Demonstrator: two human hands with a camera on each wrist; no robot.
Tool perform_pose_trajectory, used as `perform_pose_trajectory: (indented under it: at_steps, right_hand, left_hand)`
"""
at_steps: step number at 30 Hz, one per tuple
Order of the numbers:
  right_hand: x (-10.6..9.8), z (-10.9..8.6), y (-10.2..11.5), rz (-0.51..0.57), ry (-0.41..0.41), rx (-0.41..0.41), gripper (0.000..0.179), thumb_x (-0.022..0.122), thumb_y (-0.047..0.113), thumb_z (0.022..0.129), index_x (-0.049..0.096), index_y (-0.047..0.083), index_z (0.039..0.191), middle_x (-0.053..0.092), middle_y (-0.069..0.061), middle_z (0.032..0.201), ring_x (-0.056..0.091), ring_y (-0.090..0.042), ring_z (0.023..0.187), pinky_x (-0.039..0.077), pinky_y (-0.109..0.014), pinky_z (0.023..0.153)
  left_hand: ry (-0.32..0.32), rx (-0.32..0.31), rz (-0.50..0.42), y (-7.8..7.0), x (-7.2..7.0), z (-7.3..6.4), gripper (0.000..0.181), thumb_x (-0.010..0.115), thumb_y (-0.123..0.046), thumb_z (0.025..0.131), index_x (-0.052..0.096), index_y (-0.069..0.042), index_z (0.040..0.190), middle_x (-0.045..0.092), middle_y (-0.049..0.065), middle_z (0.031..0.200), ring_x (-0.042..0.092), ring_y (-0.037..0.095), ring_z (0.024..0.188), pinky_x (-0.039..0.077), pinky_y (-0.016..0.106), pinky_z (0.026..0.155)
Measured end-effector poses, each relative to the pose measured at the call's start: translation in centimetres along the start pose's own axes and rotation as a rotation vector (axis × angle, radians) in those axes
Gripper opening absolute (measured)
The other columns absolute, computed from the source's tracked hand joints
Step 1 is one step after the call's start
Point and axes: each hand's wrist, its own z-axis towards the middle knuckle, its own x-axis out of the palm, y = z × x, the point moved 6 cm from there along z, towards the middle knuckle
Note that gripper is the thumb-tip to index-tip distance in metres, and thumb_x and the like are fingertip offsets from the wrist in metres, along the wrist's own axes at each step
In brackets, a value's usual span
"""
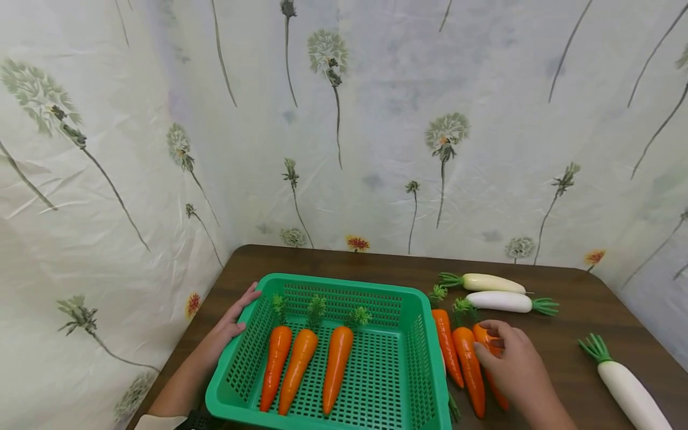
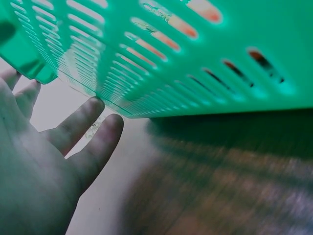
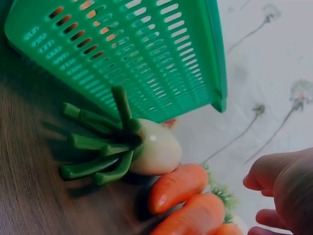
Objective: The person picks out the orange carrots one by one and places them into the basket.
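Observation:
A green plastic basket (image 1: 355,425) holds three orange carrots (image 1: 337,367) with leafy tops, lying side by side. My left hand (image 1: 226,328) is at the basket's left rim, and its fingers look straight and spread in the left wrist view. To the right of the basket lie three more carrots (image 1: 469,364). My right hand (image 1: 513,364) hovers at the rightmost carrot (image 1: 482,335), thumb and fingers slightly bent and parted around its upper part. In the right wrist view a gap shows between the hand and the carrots; contact is not visible there.
Two white radishes (image 1: 500,301) with green stems lie behind the loose carrots, and another radish (image 1: 631,391) lies at the far right. A pale radish (image 3: 157,149) sits close against the basket's right side. Patterned cloth (image 1: 376,149) hangs behind the dark wooden table (image 1: 580,310).

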Motion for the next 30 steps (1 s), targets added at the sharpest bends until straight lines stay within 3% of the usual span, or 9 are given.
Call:
perform_pose_trajectory:
  at_steps: [7, 13, 20, 26, 30]
  right_hand:
    - [0.3, 0.0, -0.6, -0.001, -0.032, 0.004, 0.054, 0.065, 0.028, 0.100, 0.053, -0.003, 0.142, 0.049, -0.032, 0.137, 0.057, -0.044, 0.116, 0.052, -0.059, 0.089]
    - [0.3, 0.2, -1.8, -0.006, -0.048, 0.031, 0.053, 0.063, 0.030, 0.101, 0.053, 0.000, 0.144, 0.046, -0.033, 0.139, 0.051, -0.047, 0.123, 0.049, -0.061, 0.089]
    - [0.1, 0.7, -3.3, -0.019, -0.037, 0.039, 0.058, 0.065, 0.029, 0.100, 0.049, -0.002, 0.146, 0.045, -0.034, 0.141, 0.048, -0.050, 0.125, 0.047, -0.065, 0.092]
    - [0.4, 1.1, -4.4, -0.004, 0.015, 0.067, 0.064, 0.065, 0.033, 0.099, 0.046, -0.002, 0.150, 0.048, -0.036, 0.144, 0.047, -0.051, 0.127, 0.045, -0.067, 0.094]
    - [1.1, 1.3, -4.8, 0.017, 0.023, 0.061, 0.065, 0.065, 0.032, 0.100, 0.044, -0.001, 0.152, 0.049, -0.037, 0.145, 0.050, -0.050, 0.126, 0.045, -0.066, 0.094]
  left_hand:
    - [0.001, -0.037, -0.010, 0.2, 0.0, -0.1, 0.060, 0.030, 0.004, 0.099, 0.028, 0.009, 0.159, 0.020, -0.024, 0.169, 0.018, -0.010, 0.153, 0.021, 0.010, 0.115]
    - [-0.004, -0.065, -0.013, 0.1, 0.0, -0.2, 0.060, 0.031, 0.003, 0.100, 0.025, 0.011, 0.159, 0.019, -0.022, 0.170, 0.018, -0.010, 0.152, 0.022, 0.011, 0.115]
    - [0.002, -0.073, -0.017, 0.2, 0.2, -0.2, 0.059, 0.030, 0.003, 0.101, 0.025, 0.011, 0.159, 0.014, -0.012, 0.174, 0.018, -0.010, 0.152, 0.023, 0.011, 0.115]
    - [-0.005, -0.050, -0.012, 0.2, 0.1, -0.1, 0.059, 0.030, 0.003, 0.100, 0.028, 0.010, 0.159, 0.020, -0.023, 0.169, 0.019, -0.009, 0.152, 0.022, 0.011, 0.115]
    - [-0.002, -0.042, -0.017, 0.2, -0.1, -0.1, 0.060, 0.031, 0.005, 0.099, 0.028, 0.010, 0.159, 0.020, -0.024, 0.169, 0.018, -0.010, 0.153, 0.022, 0.010, 0.115]
